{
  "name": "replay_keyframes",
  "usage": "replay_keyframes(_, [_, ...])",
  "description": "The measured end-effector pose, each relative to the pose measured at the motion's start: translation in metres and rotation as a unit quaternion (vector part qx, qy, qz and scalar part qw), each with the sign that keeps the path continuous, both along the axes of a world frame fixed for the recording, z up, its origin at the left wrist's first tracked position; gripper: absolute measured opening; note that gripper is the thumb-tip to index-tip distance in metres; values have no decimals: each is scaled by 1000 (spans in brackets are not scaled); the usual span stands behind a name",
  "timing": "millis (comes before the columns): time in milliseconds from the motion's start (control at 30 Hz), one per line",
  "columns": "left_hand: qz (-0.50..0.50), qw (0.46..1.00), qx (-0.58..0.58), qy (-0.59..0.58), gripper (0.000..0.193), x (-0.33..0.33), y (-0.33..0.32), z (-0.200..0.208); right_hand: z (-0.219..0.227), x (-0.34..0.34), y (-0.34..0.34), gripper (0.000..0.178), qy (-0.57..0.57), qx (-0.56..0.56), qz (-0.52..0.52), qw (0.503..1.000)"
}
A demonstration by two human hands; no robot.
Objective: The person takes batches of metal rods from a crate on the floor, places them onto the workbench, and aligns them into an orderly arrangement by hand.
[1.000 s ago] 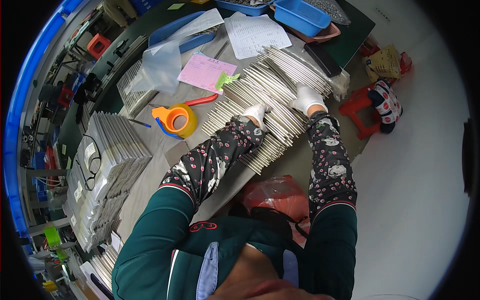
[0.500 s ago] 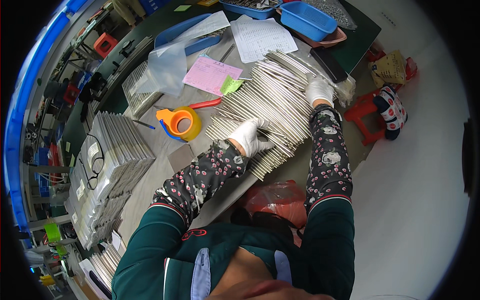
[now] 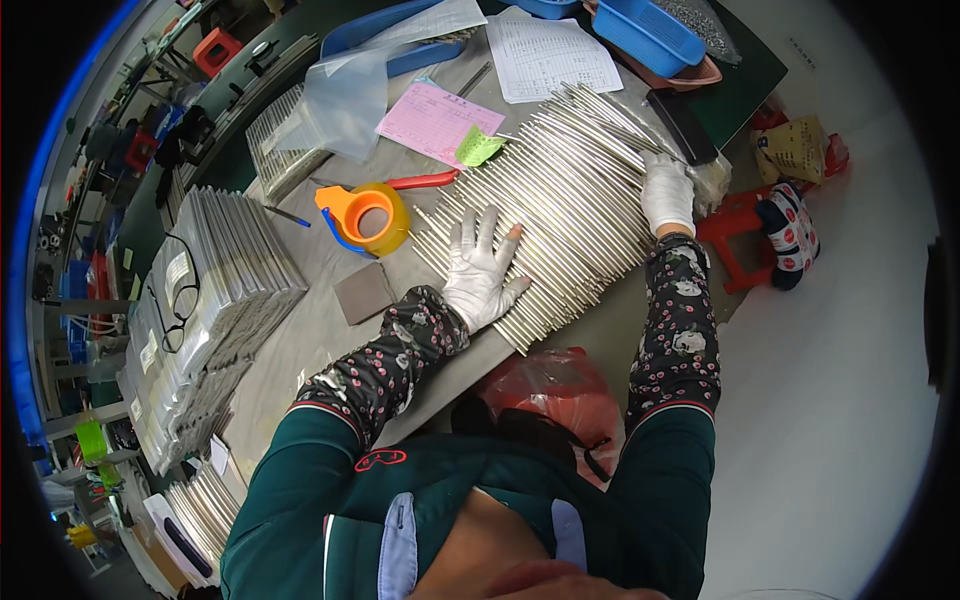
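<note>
A wide layer of thin, shiny metal rods [image 3: 560, 200] lies side by side on the grey work table, slanting from upper left to lower right. My left hand [image 3: 480, 275], in a white glove with some bare fingertips, rests flat on the rods' near left part, fingers spread. At the right ends of the layer is my right hand [image 3: 667, 195], also white-gloved. Its fingers are curled together around rod ends, partly hidden from above. Several rods near the top cross the others at an angle.
An orange tape dispenser [image 3: 345, 212], a red-handled tool [image 3: 424, 181] and a pink form [image 3: 432, 125] lie left of the rods. Stacked wrapped bundles [image 3: 245, 265] carry eyeglasses farther left. Blue trays [image 3: 650, 38] and a black phone-like slab [image 3: 682, 127] sit at the back; a red stool [image 3: 735, 240] stands right.
My left hand has let go of the few rods it had lifted and now lies spread on the layer. The rods look more even. My right hand stays at their right ends.
</note>
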State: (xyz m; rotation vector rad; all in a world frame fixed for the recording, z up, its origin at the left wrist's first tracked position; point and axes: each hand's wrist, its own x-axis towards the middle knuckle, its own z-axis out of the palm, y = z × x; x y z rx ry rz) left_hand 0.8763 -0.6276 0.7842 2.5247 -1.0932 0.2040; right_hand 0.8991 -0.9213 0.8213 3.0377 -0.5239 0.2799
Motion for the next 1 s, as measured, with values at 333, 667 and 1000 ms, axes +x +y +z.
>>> replay_keyframes(333, [-85,994,72,12,68,7,4,-21,-8,25,-14,62,35,127,-37,991])
replay_keyframes(667, [-81,995,62,6,68,10,4,-18,-9,11,31,69,3,10,-82,997])
replay_keyframes(1000, [-148,987,61,-8,70,19,-26,-10,-28,7,-15,51,20,6,-96,995])
